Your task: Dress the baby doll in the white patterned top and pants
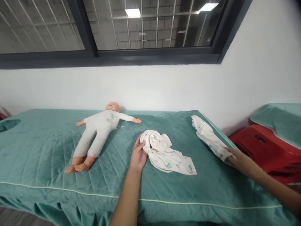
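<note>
My left hand [138, 155] is closed on the gathered edge of a bunched white baby garment [168, 155] with a small green and red print. One flat part of that cloth stretches to the right across the bed; its exact cut is hidden in the folds. Farther right, my right hand [238, 159] grips the near end of a long, narrow printed baby garment [208, 135], which lies along the bed's right edge. To the left of my left hand, a baby doll [100, 127] with a white cloth body rests on its back, one arm stretched toward the bunched garment.
A quilted green cover [47, 141] with pale piping spreads over the bed beneath everything. Behind it rise a white wall [150, 84] and a dark-framed window [155, 58]. Red plastic furniture [263, 147] with a green cushion [279, 121] stands at the right.
</note>
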The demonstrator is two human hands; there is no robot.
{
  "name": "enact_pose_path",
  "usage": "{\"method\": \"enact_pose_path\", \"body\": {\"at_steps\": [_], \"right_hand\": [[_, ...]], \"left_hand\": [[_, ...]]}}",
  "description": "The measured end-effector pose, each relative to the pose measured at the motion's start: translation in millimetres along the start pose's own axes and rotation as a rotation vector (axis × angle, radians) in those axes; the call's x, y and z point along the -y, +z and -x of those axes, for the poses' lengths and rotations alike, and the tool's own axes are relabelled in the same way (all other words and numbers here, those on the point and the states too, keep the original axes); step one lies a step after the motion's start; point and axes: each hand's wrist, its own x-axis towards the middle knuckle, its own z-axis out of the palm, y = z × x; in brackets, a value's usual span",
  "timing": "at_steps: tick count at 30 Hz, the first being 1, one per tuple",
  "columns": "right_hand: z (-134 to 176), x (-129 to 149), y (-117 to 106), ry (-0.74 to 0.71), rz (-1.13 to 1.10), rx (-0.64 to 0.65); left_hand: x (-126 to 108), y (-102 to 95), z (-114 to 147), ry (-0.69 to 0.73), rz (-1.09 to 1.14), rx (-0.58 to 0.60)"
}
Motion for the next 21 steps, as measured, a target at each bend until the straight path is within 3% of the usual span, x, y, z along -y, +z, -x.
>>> {"method": "enact_pose_path", "body": {"at_steps": [3, 5, 7, 8, 10, 13, 17, 21], "right_hand": [[38.3, 0.2, 14.4, -0.039, 0.130, -0.081], [58.8, 32.5, 22.2, -0.125, 0.222, -0.220], [76.3, 82.5, 35.2, -0.223, 0.195, -0.233], [82.9, 110.2, 44.0, -0.283, 0.103, -0.193], [89.0, 162.8, 65.0, -0.253, -0.081, -0.062], [76.0, 220.2, 98.1, -0.004, -0.337, 0.217], [39.3, 254.7, 129.8, 0.219, -0.507, 0.418], [18.7, 266.3, 128.6, 0.276, -0.864, 0.507]], "left_hand": [[0.5, 0.4, -0.2, 0.000, 0.002, -0.007], [1.2, 1.8, 0.2, 0.001, -0.004, -0.013], [2.5, 4.5, 1.6, -0.002, -0.027, -0.008], [3.2, 6.3, 2.9, -0.004, -0.045, -0.002], [4.8, 9.8, 6.7, -0.012, -0.083, 0.013], [6.4, 12.4, 15.2, -0.036, -0.109, 0.032], [5.4, 13.7, 29.9, -0.064, -0.116, 0.051], [-5.4, 23.6, 42.7, -0.045, -0.178, 0.011]]}}
